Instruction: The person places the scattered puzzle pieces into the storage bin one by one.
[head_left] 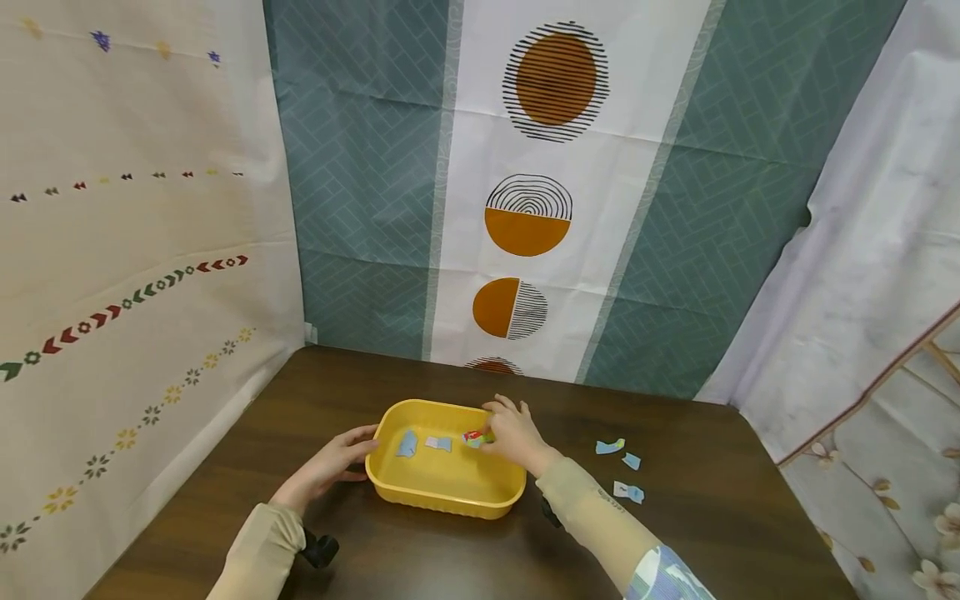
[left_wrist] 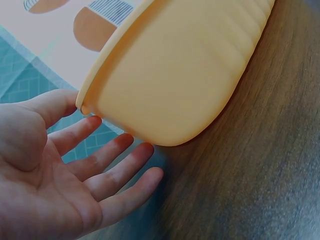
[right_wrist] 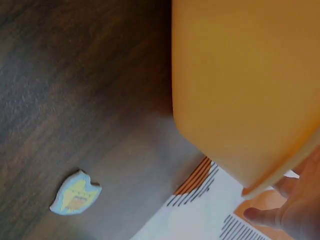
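A yellow plastic tub (head_left: 442,502) stands on the dark wooden table. At its left end my left hand (head_left: 333,462) holds the rim, the thumb over the edge and the other fingers spread along the outer wall (left_wrist: 165,90). My right hand (head_left: 513,435) reaches over the right end, pinching a red, green and light blue puzzle piece (head_left: 474,437) inside the tub. The right wrist view has the tub's wall hiding most of that hand's fingers. Two light blue puzzle pieces, one at the left (head_left: 407,443) and one nearer the middle (head_left: 438,443), lie on the tub's floor.
Right of the tub, puzzle pieces lie on the table: a curved blue one with a yellow tip (head_left: 610,447), a small blue one (head_left: 632,461) and a white-and-blue one (head_left: 628,492). Patterned cloth (head_left: 360,167) hangs behind the table and along both sides.
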